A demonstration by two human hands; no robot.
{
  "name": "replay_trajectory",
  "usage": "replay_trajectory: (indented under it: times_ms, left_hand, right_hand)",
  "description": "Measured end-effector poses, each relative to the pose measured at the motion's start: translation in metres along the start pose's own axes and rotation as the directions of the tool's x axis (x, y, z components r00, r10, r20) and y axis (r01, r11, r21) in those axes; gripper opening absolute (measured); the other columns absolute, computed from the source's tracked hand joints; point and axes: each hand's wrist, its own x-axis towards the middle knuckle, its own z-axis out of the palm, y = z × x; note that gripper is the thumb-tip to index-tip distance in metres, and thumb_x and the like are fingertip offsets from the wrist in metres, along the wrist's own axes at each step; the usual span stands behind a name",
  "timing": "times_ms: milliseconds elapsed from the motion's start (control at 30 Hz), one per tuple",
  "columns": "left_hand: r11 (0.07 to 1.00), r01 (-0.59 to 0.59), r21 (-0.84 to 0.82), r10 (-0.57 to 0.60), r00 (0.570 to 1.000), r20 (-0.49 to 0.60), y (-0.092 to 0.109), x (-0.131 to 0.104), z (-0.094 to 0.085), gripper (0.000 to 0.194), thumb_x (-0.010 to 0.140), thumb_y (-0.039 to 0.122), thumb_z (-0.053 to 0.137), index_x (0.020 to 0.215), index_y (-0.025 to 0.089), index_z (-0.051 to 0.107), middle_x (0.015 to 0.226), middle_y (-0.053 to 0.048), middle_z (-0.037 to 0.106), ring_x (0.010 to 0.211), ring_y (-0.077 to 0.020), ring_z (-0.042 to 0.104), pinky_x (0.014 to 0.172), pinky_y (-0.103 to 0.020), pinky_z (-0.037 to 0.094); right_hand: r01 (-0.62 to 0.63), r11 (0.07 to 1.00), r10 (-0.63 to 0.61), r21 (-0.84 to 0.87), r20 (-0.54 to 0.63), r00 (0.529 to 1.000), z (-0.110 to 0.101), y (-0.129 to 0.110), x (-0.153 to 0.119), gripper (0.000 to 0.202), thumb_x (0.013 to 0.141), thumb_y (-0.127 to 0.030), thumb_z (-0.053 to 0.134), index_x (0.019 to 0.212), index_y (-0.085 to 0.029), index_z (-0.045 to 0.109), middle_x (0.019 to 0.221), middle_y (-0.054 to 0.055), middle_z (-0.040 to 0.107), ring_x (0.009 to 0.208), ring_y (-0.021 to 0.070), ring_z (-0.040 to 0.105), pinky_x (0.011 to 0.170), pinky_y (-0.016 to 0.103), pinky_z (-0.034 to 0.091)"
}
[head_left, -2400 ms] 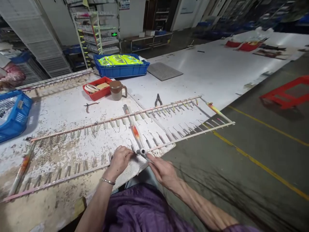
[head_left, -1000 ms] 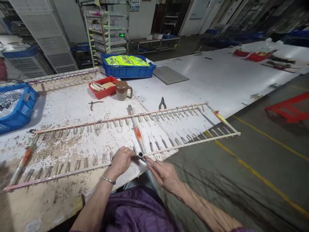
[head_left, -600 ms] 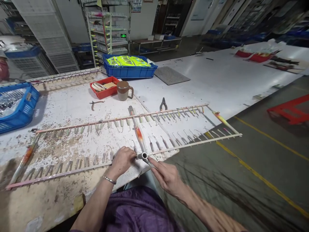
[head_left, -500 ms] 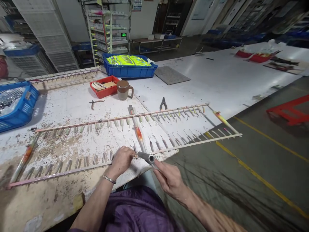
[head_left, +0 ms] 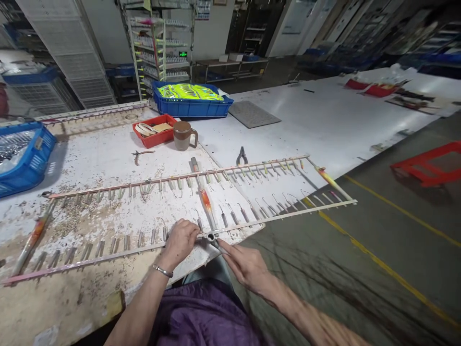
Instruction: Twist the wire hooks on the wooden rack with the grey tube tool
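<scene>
- My right hand holds a short grey metal tube, its open end at the near rail of the long hook rack.
- My left hand is closed, pinching a small hook on that rail, just left of the tube.
- I think I am fitting the tube over this hook. Next I must line it up straight.
- Pliers lie on the table beyond the rack; a brown mug stands farther back.
</scene>
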Motion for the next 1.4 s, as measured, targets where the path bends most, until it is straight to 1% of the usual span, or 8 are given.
replay_trajectory:
  times_ms: [200,367,533,700,800,900,1067,1400]
  left_hand:
    - [0.999,-0.014,-0.029,0.014,0.999,0.028,-0.001,0.001,-0.002,0.025,0.109,0.023,0.056,0.093,0.02,0.074,0.091,-0.006,0.075,0.092,-0.0224,0.063,0.087,-0.037,0.052]
    - [0.999,-0.014,-0.035,0.015,0.999,0.031,0.001,0.001,-0.005,0.023,0.107,0.019,0.056,0.092,0.02,0.073,0.091,-0.005,0.075,0.092,-0.0226,0.065,0.088,-0.038,0.052]
    - [0.999,-0.018,-0.036,0.019,1.0,0.023,0.002,0.002,-0.005,0.022,0.105,0.015,0.057,0.091,0.021,0.073,0.09,-0.006,0.075,0.09,-0.0223,0.065,0.087,-0.038,0.053]
    - [1.0,-0.012,-0.029,0.013,0.999,0.033,0.003,0.002,-0.006,0.021,0.102,0.012,0.057,0.092,0.022,0.073,0.091,-0.005,0.076,0.092,-0.0226,0.066,0.087,-0.038,0.053]
    - [0.999,-0.005,-0.034,0.006,0.999,0.035,0.003,0.001,-0.006,0.023,0.101,0.009,0.057,0.092,0.021,0.073,0.092,-0.005,0.076,0.093,-0.0224,0.066,0.087,-0.038,0.053]
    - [0.999,-0.003,-0.035,0.004,1.0,0.027,0.003,0.001,-0.006,0.021,0.102,0.01,0.057,0.092,0.021,0.073,0.092,-0.005,0.077,0.093,-0.0226,0.066,0.087,-0.038,0.053]
    - [0.998,-0.023,-0.055,0.024,0.999,0.024,0.002,0.002,-0.007,0.019,0.105,0.019,0.059,0.092,0.022,0.074,0.091,-0.005,0.076,0.09,-0.022,0.067,0.088,-0.038,0.053]
    - [0.985,-0.009,-0.175,-0.001,0.998,-0.06,-0.001,0.0,-0.01,0.015,0.099,0.017,0.066,0.086,0.022,0.073,0.085,-0.004,0.075,0.086,-0.0204,0.066,0.083,-0.036,0.052]
  right_hand:
    - [-0.018,0.997,0.033,0.075,-0.195,0.98,0.006,0.001,-0.006,0.057,0.102,-0.011,0.055,0.158,-0.022,0.055,0.09,0.008,0.082,0.064,0.0218,0.077,0.06,0.029,0.065]
    - [-0.089,0.987,0.097,0.131,-0.056,0.994,0.012,-0.002,-0.002,0.054,0.104,-0.013,0.055,0.156,-0.026,0.059,0.095,0.006,0.086,0.068,0.0217,0.082,0.065,0.028,0.069]
    - [-0.064,0.987,0.098,0.147,-0.234,0.967,0.012,-0.003,-0.001,0.058,0.102,-0.011,0.056,0.158,-0.026,0.058,0.113,0.011,0.086,0.084,0.0253,0.085,0.075,0.03,0.072]
    - [-0.189,0.963,0.197,0.192,-0.024,0.98,0.014,-0.004,-0.004,0.048,0.105,-0.018,0.055,0.151,-0.028,0.065,0.113,0.009,0.087,0.09,0.0256,0.086,0.078,0.03,0.073]
    - [-0.231,0.939,0.266,0.253,-0.111,0.958,0.011,-0.005,-0.005,0.049,0.106,-0.018,0.054,0.153,-0.027,0.064,0.124,0.01,0.084,0.102,0.0263,0.085,0.087,0.033,0.072]
    - [-0.221,0.938,0.275,0.266,-0.187,0.943,0.016,-0.001,-0.009,0.048,0.106,-0.018,0.056,0.152,-0.022,0.065,0.121,0.013,0.085,0.097,0.0261,0.086,0.082,0.031,0.072]
    - [-0.391,0.865,0.406,0.314,0.019,0.914,0.019,0.005,-0.009,0.038,0.108,-0.027,0.057,0.142,-0.023,0.074,0.121,0.01,0.085,0.102,0.0262,0.085,0.082,0.033,0.072]
    - [-0.408,0.863,0.457,0.298,-0.118,0.882,0.009,0.001,-0.007,0.04,0.107,-0.027,0.058,0.141,-0.016,0.075,0.103,0.012,0.087,0.08,0.0225,0.084,0.066,0.026,0.068]
